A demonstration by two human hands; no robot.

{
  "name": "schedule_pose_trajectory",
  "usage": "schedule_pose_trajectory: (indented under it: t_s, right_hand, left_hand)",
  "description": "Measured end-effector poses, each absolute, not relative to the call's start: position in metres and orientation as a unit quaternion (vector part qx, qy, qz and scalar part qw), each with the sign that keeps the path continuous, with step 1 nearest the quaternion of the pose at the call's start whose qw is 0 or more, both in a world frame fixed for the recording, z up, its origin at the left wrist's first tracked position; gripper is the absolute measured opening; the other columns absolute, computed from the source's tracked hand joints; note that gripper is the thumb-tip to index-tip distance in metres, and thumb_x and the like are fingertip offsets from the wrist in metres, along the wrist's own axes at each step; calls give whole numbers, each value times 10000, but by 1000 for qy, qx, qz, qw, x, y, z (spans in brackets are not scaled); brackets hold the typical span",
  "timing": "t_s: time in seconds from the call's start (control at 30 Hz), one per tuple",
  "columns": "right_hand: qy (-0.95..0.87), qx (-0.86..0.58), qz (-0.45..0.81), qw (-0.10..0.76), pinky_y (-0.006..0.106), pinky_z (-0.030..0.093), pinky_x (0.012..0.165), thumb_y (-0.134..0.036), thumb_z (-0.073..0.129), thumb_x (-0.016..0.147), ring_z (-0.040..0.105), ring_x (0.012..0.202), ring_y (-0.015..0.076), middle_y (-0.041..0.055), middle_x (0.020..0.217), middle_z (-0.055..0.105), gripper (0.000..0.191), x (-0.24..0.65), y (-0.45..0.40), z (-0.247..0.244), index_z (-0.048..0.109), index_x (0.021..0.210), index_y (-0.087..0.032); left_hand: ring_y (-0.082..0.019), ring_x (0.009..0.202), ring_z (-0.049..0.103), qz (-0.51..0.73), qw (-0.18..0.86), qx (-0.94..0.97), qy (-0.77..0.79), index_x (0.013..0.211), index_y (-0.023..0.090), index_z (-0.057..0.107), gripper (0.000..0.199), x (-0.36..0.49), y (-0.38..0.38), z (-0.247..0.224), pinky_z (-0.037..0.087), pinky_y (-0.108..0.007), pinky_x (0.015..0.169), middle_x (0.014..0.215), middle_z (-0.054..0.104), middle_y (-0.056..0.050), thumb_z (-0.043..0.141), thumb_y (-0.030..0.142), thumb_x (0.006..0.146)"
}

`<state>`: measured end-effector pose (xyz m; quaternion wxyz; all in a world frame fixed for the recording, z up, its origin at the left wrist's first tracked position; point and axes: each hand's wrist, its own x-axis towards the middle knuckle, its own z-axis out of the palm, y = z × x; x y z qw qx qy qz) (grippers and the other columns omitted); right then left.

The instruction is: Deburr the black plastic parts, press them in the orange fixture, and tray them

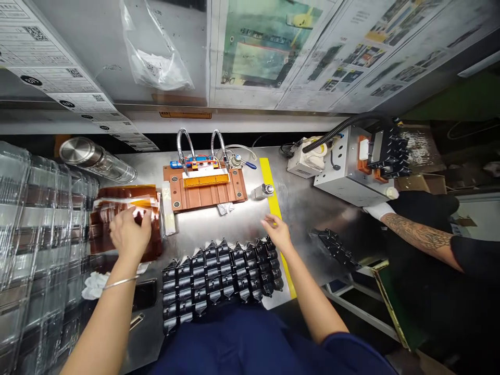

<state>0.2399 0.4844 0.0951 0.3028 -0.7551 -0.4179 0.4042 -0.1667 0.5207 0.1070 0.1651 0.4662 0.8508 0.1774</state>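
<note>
My left hand (130, 234) is over a stack of amber-brown film sheets (158, 200), fingers spread; whether the fingertips touch the top sheet I cannot tell. My right hand (278, 232) hovers above the metal table beside the yellow tape strip (289, 271), fingers loosely bent and apart, nothing visible in them. A copper-coloured fixture (175, 190) lies between and beyond my hands, bearing an orange perforated strip (206, 179) on a white block, with two flexible metal hoses. Nearest me are rows of black ridged plastic parts (213, 268).
A small metal-capped bottle (262, 191) stands right of the fixture. Clear plastic trays (35, 234) are piled at left, near a glass flask (97, 160) and a phone (145, 294). At right, a co-worker's gloved hand (378, 210) is at a grey machine (344, 177).
</note>
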Motion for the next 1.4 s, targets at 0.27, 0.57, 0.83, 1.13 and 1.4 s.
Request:
schedule_pose_trajectory:
  t_s: [0.27, 0.57, 0.83, 1.13, 1.4]
  right_hand:
    - [-376, -745, 492, 248, 449, 513, 928, -510, 738, 608, 671, 1009, 290, 139, 1065, 718, 576, 276, 329, 57, 657, 1055, -156]
    - [-531, -762, 264, 258, 430, 529, 870, -432, 626, 749, 686, 935, 275, 117, 1015, 737, 411, 260, 412, 105, 672, 1069, -178]
    - [-862, -456, 156, 158, 496, 330, 1099, -148, 514, 866, 503, 1290, 250, 136, 1334, 593, 365, 119, 555, 109, 618, 1215, -167]
    - [-862, -459, 146, 159, 501, 336, 1077, -270, 546, 896, 453, 1307, 282, 154, 1333, 582, 344, 120, 586, 71, 609, 1216, -159]
    - [-715, -688, 103, 69, 454, 378, 1016, -266, 421, 949, 449, 1237, 321, 197, 1372, 510, 431, 188, 651, 97, 516, 1334, -96]
  left_hand:
    - [-460, 1416, 201, 104, 179, 481, 852, 1404, 128, 424, 740, -194, 449, 86, 182, -691, 1083, 1545, 254, -243, 409, 598, 833]
    - [-382, 1413, 268, 235, 132, 500, 823, 1397, 91, 408, 662, -159, 463, 116, 218, -583, 1120, 1482, 356, -266, 427, 487, 867]
    - [-312, 1264, 495, 325, 91, 730, 594, 1176, 182, 607, 338, -77, 508, 104, 260, -553, 1103, 1264, 615, -178, 523, 334, 887]
    - [-314, 1114, 577, 215, 56, 793, 567, 1057, 200, 685, 240, -83, 577, 69, 384, -516, 971, 1168, 670, -158, 521, 248, 889]
    - [-335, 1100, 565, 205, 89, 783, 580, 1105, 197, 688, 314, -83, 597, 54, 390, -505, 921, 1185, 659, -185, 486, 342, 914]
